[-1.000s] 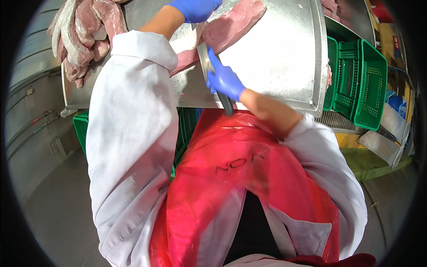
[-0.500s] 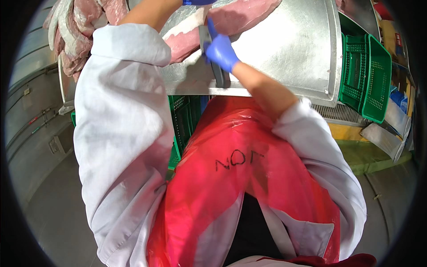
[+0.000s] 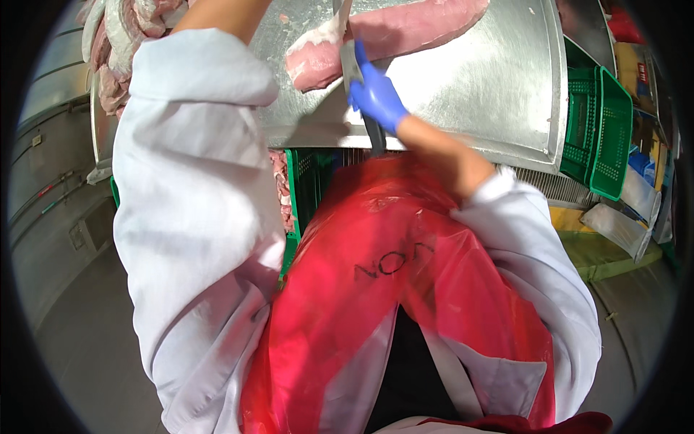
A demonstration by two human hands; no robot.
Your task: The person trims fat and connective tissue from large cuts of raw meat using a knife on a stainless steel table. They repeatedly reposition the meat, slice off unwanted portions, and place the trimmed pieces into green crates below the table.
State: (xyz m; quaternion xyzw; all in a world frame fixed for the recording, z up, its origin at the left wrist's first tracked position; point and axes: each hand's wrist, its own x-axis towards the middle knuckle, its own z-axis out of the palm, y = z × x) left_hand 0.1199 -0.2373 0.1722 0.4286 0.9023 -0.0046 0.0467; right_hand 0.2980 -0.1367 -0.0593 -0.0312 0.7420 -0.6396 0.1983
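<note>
A long pink piece of pork with white fat at its left end lies across the steel work surface. My right hand, in a blue glove, is closed on a dark-handled knife, index finger stretched along it toward the blade, which is at the meat's near side. My left forearm runs out past the top edge; the hand itself is out of view. A pale strip at the meat rises toward that edge, and what holds it is hidden.
Several raw pork pieces are piled at the upper left. Green perforated crates stand at the right, and another, with meat scraps, sits below the surface. A red plastic apron covers my lap. Clear bags hang at the right.
My left hand has moved up out of view. My right hand went upward, then slightly right, with the knife. The meat now sits higher and farther right in the picture.
</note>
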